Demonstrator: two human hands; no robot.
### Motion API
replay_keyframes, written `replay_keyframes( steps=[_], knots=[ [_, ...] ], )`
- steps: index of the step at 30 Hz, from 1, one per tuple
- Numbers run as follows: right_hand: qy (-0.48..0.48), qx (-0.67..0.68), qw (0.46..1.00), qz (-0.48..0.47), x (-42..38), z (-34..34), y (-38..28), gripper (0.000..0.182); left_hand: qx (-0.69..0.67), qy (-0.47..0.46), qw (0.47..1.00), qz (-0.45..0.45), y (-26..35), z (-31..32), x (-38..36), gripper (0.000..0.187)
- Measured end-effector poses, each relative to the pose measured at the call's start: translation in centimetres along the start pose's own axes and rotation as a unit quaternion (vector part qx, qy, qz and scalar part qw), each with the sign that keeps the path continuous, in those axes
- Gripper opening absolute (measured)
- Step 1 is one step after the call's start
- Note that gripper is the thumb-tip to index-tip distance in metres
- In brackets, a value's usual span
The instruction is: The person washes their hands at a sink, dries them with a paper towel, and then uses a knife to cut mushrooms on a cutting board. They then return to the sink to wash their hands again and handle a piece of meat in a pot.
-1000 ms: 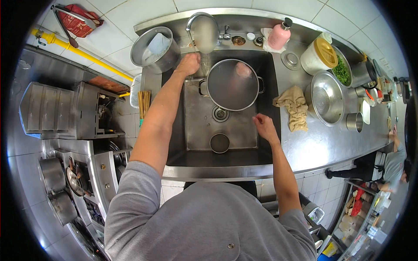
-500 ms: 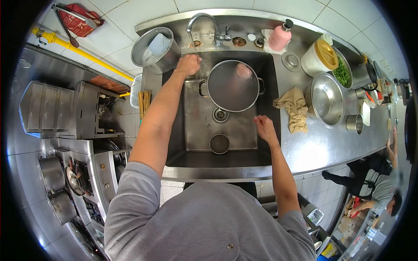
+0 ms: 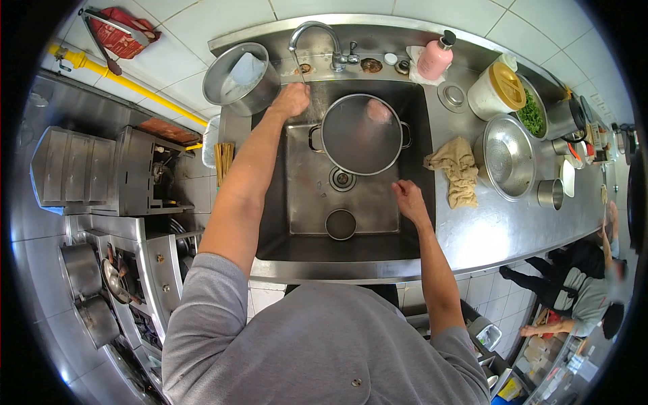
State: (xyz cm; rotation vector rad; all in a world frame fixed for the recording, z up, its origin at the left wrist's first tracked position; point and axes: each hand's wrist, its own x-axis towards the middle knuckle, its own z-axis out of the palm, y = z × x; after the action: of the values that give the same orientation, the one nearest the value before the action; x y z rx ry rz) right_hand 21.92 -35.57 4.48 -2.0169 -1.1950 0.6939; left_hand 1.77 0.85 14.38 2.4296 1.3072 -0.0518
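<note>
My left hand (image 3: 291, 100) is closed under the faucet (image 3: 316, 30), where a thin stream of water falls by its fingers. Whatever it may hold is hidden. Loosely curled, my right hand (image 3: 410, 198) hovers over the right side of the sink (image 3: 310, 216), just below the pot's rim, with nothing seen in it. Between the hands stands a two-handled pot (image 3: 358, 152) of cloudy water, with a pinkish piece (image 3: 379, 111), perhaps meat, at its far side. A small round metal cup (image 3: 340, 224) sits near the sink's front, below the drain (image 3: 342, 179).
Left of the faucet stands a deep metal pot (image 3: 223, 77) with a pale cloth inside. On the right counter are a crumpled rag (image 3: 455, 172), a metal bowl (image 3: 507, 158), a yellow-lidded tub (image 3: 496, 91) and a pink pump bottle (image 3: 433, 59). Another person (image 3: 594, 283) stands far right.
My left hand has shifted very slightly under the water; my right hand and the pot stay nearly where they were. At far right, the other person's arm has stretched out.
</note>
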Motion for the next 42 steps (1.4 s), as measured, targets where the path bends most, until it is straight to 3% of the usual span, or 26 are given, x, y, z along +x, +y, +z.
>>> replay_keyframes(
  steps=[4, 7, 10, 18, 22, 37, 42],
  knots=[
    [-0.015, 0.006, 1.000, 0.008, -0.1, 0.0, -0.2, 0.021, -0.012, 0.022, 0.999, 0.022, -0.1, -0.3, -0.5, 0.046],
    [-0.025, 0.004, 1.000, 0.011, -0.1, -0.1, -0.2, 0.020, -0.011, 0.028, 0.999, -0.041, 0.0, 0.0, 0.2, 0.035],
    [-0.030, 0.003, 1.000, 0.008, -0.2, 0.0, -0.1, 0.019, -0.012, 0.038, 0.999, -0.002, -0.4, 0.2, 0.3, 0.033],
    [-0.039, -0.004, 0.999, 0.017, -0.3, -0.1, -0.3, 0.021, -0.005, 0.033, 0.999, -0.033, -0.2, 0.1, 0.3, 0.027],
    [-0.034, -0.006, 0.999, 0.003, -0.3, -0.1, -0.4, 0.023, 0.005, 0.021, 0.998, -0.054, 0.1, 0.0, 0.5, 0.028],
    [-0.050, -0.014, 0.998, 0.017, 0.1, -0.4, -1.2, 0.025, -0.009, 0.078, 0.997, 0.018, -1.6, 1.9, 1.9, 0.036],
    [-0.044, -0.002, 0.999, 0.013, 0.3, -0.2, -1.2, 0.024, -0.013, 0.058, 0.998, -0.006, -0.9, 1.1, 1.3, 0.037]
  ],
)
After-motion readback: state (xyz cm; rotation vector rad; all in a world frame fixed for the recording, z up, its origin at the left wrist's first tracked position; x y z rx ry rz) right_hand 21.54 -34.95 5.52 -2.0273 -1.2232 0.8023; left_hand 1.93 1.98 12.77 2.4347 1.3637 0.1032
